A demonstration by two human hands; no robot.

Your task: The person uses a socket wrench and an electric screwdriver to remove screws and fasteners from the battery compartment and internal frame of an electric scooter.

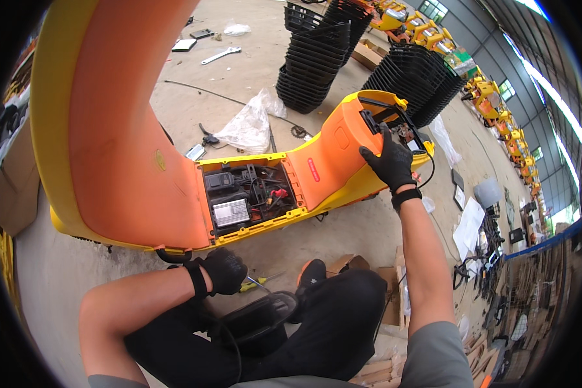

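Note:
An orange and yellow scooter body [330, 155] lies across the floor before me. Its open middle compartment [293, 212] shows a silver box [231, 213], dark modules and red and black wiring. My right hand [392, 161], in a black glove, rests on the rear rim beside a black fitting [370, 121]. Its thumb and forefinger are spread; the other fingers are partly hidden. Below the body's near edge, my gloved left hand [225, 271] is closed in a fist around a tool whose thin metal shaft [257, 284] sticks out to the right. The tool's handle is hidden.
A yellow-green screwdriver [255, 282] lies by my shoe [313, 273]. Stacked black baskets [313, 58] stand beyond the scooter, with clear plastic [249, 126] and a wrench [221, 55] on the floor. Cardboard [389, 297] lies near my knee. Loose parts and papers [469, 226] spread rightward.

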